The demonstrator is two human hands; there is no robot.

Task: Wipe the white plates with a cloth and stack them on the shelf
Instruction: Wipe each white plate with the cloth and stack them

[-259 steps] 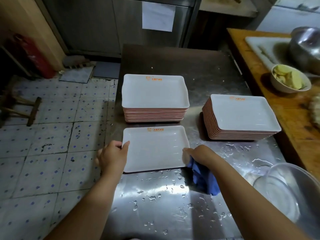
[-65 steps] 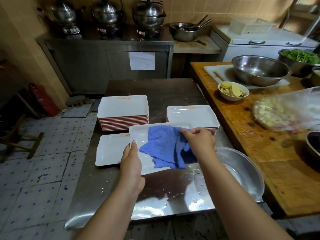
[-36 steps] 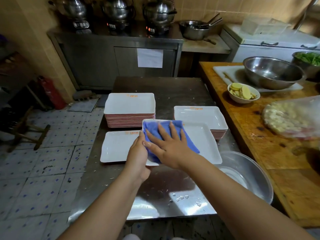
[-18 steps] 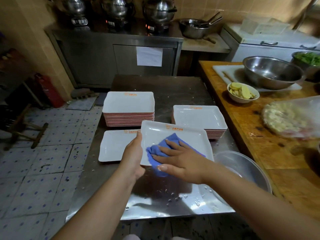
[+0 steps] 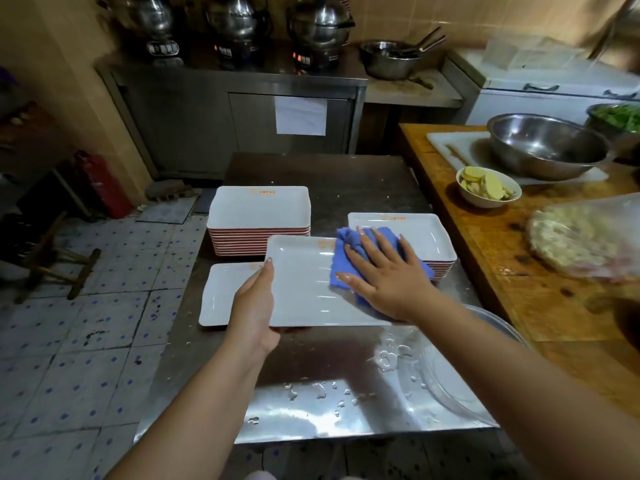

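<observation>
A white rectangular plate (image 5: 301,289) is held above the steel table, and my left hand (image 5: 254,306) grips its left edge. With fingers spread flat, my right hand (image 5: 384,271) presses a blue cloth (image 5: 341,263) onto the plate's right part. Under it on the table lies a single white plate (image 5: 216,296). A tall stack of plates (image 5: 259,216) stands at the back left. A lower stack of plates (image 5: 429,237) stands at the back right.
The steel table (image 5: 332,393) is wet near its front edge. A clear glass bowl (image 5: 460,382) sits at its front right. A wooden counter (image 5: 519,271) on the right carries a white bowl of slices (image 5: 488,187), a steel bowl (image 5: 547,145) and a plastic-wrapped dish (image 5: 588,237).
My right hand slid the blue cloth from the plate's near left part to its far right part, fingers now spread flat. My left hand keeps its hold on the left edge.
</observation>
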